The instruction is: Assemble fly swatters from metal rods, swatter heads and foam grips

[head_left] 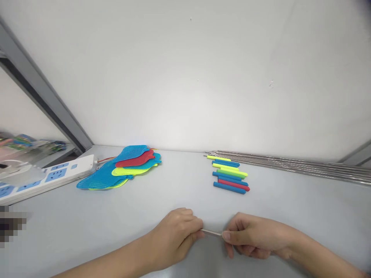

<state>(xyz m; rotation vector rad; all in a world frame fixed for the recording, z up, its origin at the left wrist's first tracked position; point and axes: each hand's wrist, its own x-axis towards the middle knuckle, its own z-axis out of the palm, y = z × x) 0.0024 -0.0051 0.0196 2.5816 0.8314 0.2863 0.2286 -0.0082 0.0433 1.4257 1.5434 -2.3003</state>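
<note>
My left hand [181, 235] is closed around a thin metal rod [212, 233] low in the middle of the view. At its right end my right hand [252, 236] pinches the same rod between thumb and fingers. Only a short stretch shows between the hands; the rest is hidden in the grips. Beyond my right hand lies a stack of coloured plastic handle tubes [230, 188] in blue, red, green and yellow. Mesh fly swatter heads [136, 159] in blue, red and yellow overlap in a pile at the left.
Several long metal rods [290, 166] lie along the wall at the right. A white power strip [84, 164] with blue sockets runs along the left side of the grey table [174, 193]. A metal frame post [49, 85] stands at the left.
</note>
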